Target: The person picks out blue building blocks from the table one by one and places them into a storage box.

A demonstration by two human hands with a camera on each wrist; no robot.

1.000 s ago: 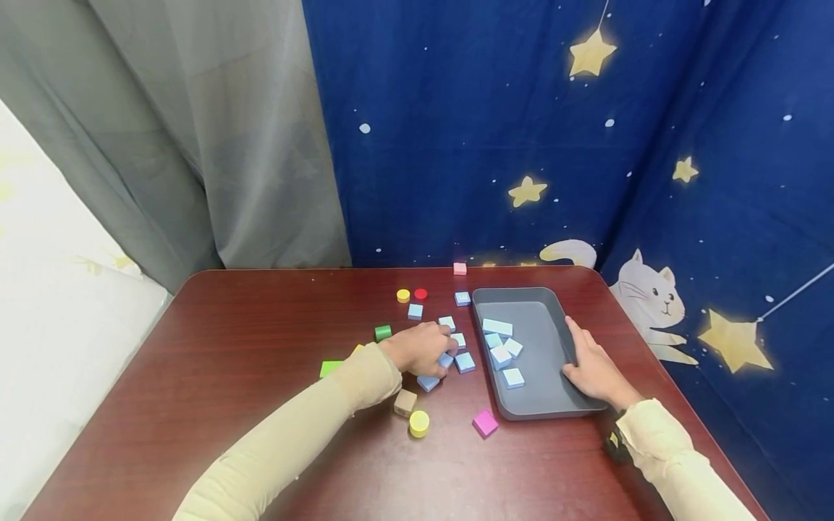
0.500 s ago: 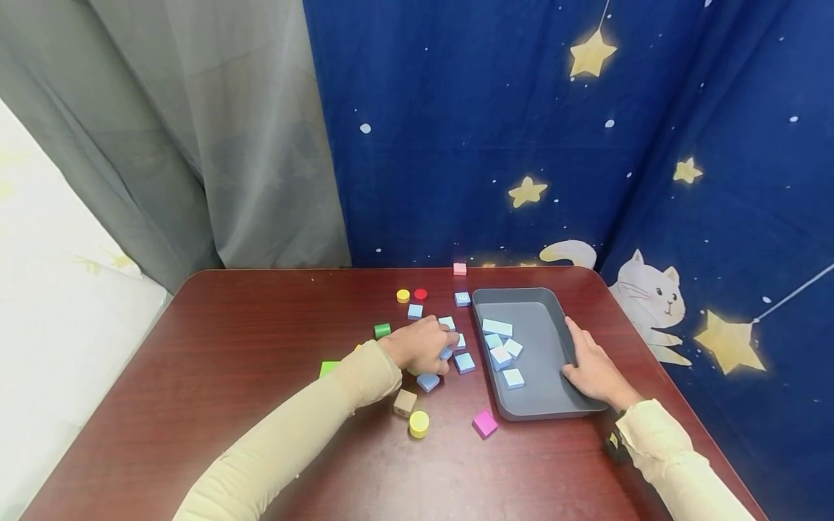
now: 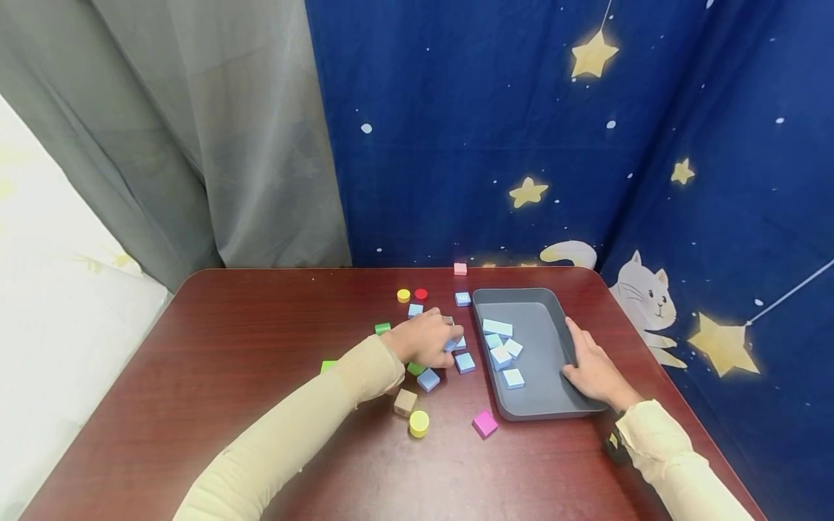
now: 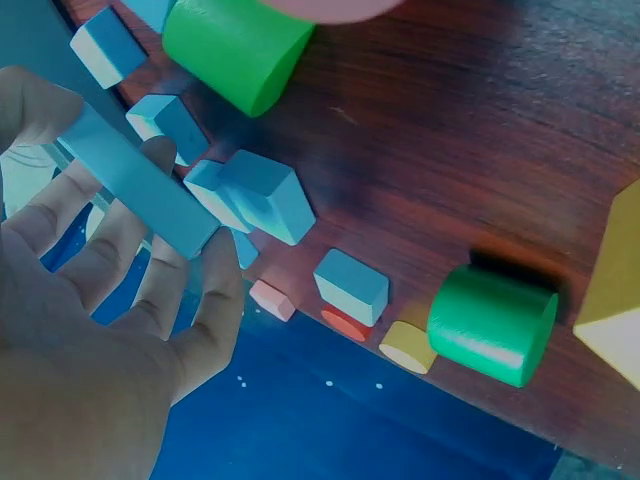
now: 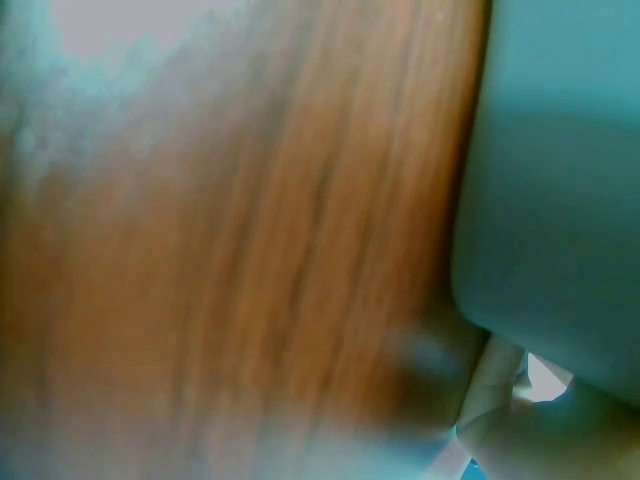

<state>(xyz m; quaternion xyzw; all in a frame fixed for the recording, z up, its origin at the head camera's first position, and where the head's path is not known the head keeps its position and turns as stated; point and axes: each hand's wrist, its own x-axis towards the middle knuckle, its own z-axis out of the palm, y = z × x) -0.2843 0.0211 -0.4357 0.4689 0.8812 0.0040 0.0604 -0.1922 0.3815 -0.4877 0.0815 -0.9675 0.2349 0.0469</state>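
Observation:
My left hand (image 3: 423, 339) is over the scattered blocks left of the tray. In the left wrist view, its thumb and fingers pinch a long blue block (image 4: 140, 185) by its ends, above the table. My right hand (image 3: 594, 369) grips the right rim of the grey tray (image 3: 544, 398), thumb on the inner side and fingers along the outside. Several light-blue blocks (image 3: 513, 378) lie inside the tray near its left wall. More blue blocks (image 3: 465, 362) rest on the table beside it, some partly hidden by my left hand.
Around my left arm lie a wooden cube (image 3: 405, 403), a yellow cylinder (image 3: 419, 424) and green pieces (image 3: 382, 328). A magenta block (image 3: 485, 424) sits by the tray's near-left corner. Toward the far edge are yellow (image 3: 403, 296) and red discs (image 3: 420, 294) and a pink block (image 3: 460, 269).
My left hand has shifted slightly away from me and up with the blue block, showing a green piece beneath the wrist. My right hand and the tray have stayed put.

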